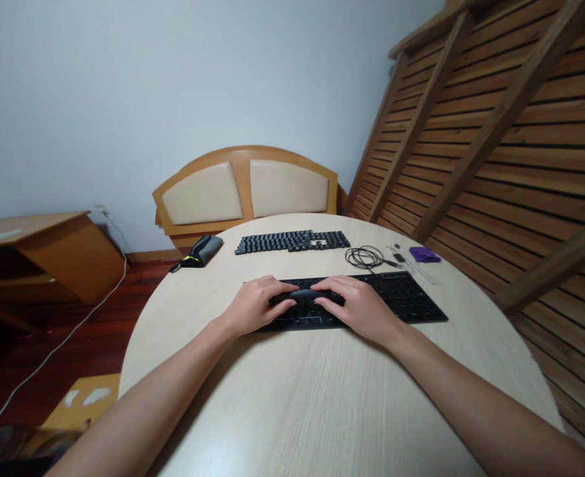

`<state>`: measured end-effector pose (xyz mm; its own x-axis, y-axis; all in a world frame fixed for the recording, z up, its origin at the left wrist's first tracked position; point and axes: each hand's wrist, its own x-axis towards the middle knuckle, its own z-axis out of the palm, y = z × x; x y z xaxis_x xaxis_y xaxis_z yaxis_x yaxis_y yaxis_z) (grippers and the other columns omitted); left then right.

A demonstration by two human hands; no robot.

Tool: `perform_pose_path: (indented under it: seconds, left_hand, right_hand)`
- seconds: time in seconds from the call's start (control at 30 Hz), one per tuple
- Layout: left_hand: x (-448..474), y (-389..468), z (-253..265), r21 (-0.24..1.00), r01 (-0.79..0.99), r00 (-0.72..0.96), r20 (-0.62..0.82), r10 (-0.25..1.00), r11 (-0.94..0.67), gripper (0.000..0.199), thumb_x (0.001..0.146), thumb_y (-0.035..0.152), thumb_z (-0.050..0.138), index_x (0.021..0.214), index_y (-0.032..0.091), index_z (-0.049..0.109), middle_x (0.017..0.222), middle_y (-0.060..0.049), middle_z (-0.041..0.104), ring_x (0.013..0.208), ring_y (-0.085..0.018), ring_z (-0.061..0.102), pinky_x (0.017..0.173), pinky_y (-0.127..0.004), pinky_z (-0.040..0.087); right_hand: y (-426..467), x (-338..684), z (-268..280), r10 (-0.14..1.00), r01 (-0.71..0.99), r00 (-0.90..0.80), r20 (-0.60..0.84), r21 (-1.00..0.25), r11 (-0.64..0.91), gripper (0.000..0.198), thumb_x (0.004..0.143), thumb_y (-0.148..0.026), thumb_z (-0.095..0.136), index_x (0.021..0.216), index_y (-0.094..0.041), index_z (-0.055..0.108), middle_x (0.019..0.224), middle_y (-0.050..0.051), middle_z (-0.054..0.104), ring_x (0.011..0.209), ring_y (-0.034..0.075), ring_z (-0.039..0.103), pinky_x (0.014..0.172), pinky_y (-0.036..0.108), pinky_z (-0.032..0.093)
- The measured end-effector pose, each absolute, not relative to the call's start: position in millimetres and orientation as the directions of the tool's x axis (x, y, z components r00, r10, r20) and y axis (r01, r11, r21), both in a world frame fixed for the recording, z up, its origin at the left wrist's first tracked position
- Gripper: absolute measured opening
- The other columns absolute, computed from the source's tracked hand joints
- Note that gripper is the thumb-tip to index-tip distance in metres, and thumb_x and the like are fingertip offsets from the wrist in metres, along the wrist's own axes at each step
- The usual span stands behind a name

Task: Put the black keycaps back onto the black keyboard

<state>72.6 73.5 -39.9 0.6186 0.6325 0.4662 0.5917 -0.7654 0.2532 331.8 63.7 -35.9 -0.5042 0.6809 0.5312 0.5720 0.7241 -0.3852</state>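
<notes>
We have a round tabletop (297,404) bearing a black keyboard base (411,298), with keycaps (275,242) laid in rows behind it. Over the base, our left hand (256,302) and right hand (364,305) hold a long spacebar keycap (303,293), fingers (281,287) narrowed around its two ends.

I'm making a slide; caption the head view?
Left hand and right hand hold a dark bar over a keyboard base.

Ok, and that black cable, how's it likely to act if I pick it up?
The cable looks thin and lies in loops, so it will probably be light and floppy. Its strands overlap, so they may snag on each other when lifted. It seems to reach the far edge of the keyboard base, so pulling might tug there.
</notes>
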Motion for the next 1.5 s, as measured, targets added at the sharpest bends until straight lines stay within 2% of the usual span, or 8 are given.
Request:
perform_pose_path:
  seconds: [0.23,0.37,0.57,0.67,0.8,1.0,1.33,1.5]
  left_hand:
    - [78.2,71.8,-42.1,0.359,0.619,0.554,0.431,0.712,-0.698,0.024,0.096,0.040,0.062,0.106,0.021,0.072,0.098,-0.005,0.075,0.087,-0.020,0.069,0.080,-0.030,0.050]
    - [80.7,70.4,-39.9,0.384,0.632,0.524,0.428,0.737,-0.673,0.026,0.097,0.041,0.059,0.096,0.020,0.073,0.088,-0.004,0.074,0.080,-0.019,0.067,0.074,-0.029,0.048]
    - [83.0,70.1,-36.2,0.396,0.657,0.527,0.367,0.767,-0.641,0.046,0.104,0.034,0.041,0.071,0.018,0.067,0.071,-0.003,0.068,0.070,-0.016,0.064,0.070,-0.028,0.046]
    - [79.0,71.4,-35.2,0.412,0.629,0.558,0.350,0.752,-0.659,0.039,0.105,0.033,0.038,0.090,0.019,0.071,0.076,-0.003,0.072,0.077,-0.017,0.067,0.076,-0.028,0.048]
    - [68.8,74.0,-32.6,0.318,0.586,0.650,0.365,0.666,-0.746,0.029,0.101,0.038,0.051,0.114,0.020,0.069,0.097,-0.006,0.075,0.089,-0.020,0.067,0.082,-0.031,0.050]
    - [60.9,75.9,-27.6,0.231,0.563,0.727,0.318,0.608,-0.794,0.031,0.097,0.041,0.058,0.113,0.019,0.072,0.098,-0.008,0.071,0.093,-0.022,0.065,0.082,-0.032,0.051]
    - [61.1,74.4,-23.4,0.342,0.571,0.753,0.145,0.642,-0.747,0.025,0.094,0.039,0.062,0.104,0.021,0.076,0.094,-0.006,0.074,0.084,-0.020,0.066,0.075,-0.029,0.049]
    - [61.4,73.7,-22.6,0.356,0.555,0.769,0.125,0.627,-0.752,0.024,0.094,0.031,0.059,0.108,0.020,0.075,0.096,-0.006,0.075,0.085,-0.020,0.066,0.077,-0.029,0.049]
  right_hand:
    - [62.8,329.2,-38.6,0.633,0.531,-0.522,0.571,-0.363,0.765,0.015,0.091,-0.020,0.068,0.105,-0.023,0.071,0.105,0.004,0.076,0.099,0.022,0.070,0.090,0.038,0.052]
    - [63.5,330.0,-40.6,0.607,0.507,-0.539,0.584,-0.350,0.788,0.014,0.091,-0.019,0.068,0.104,-0.023,0.071,0.104,0.004,0.076,0.098,0.021,0.070,0.089,0.038,0.052]
    - [64.9,330.7,-40.9,0.625,0.531,-0.545,0.559,-0.346,0.773,0.017,0.089,-0.019,0.071,0.106,-0.023,0.072,0.105,0.003,0.077,0.098,0.021,0.070,0.090,0.038,0.052]
    - [65.1,331.0,-39.6,0.640,0.551,-0.541,0.546,-0.344,0.760,0.018,0.089,-0.020,0.070,0.107,-0.023,0.072,0.105,0.004,0.077,0.098,0.022,0.070,0.090,0.038,0.052]
    - [64.7,331.5,-38.3,0.673,0.587,-0.539,0.507,-0.347,0.732,0.018,0.090,-0.021,0.070,0.108,-0.022,0.072,0.104,0.005,0.077,0.097,0.022,0.070,0.089,0.038,0.052]
    - [66.7,332.4,-42.2,0.690,0.587,-0.570,0.447,-0.367,0.722,0.021,0.094,-0.027,0.065,0.113,-0.023,0.073,0.107,0.006,0.077,0.098,0.022,0.070,0.089,0.037,0.052]
    - [70.5,337.0,-45.8,0.605,0.464,-0.719,0.342,-0.412,0.784,0.027,0.096,-0.024,0.060,0.119,-0.024,0.073,0.106,0.006,0.076,0.098,0.020,0.067,0.087,0.035,0.052]
    - [72.6,339.1,-47.5,0.601,0.461,-0.732,0.322,-0.416,0.784,0.027,0.096,-0.025,0.060,0.120,-0.024,0.073,0.108,0.006,0.075,0.099,0.020,0.066,0.088,0.034,0.051]
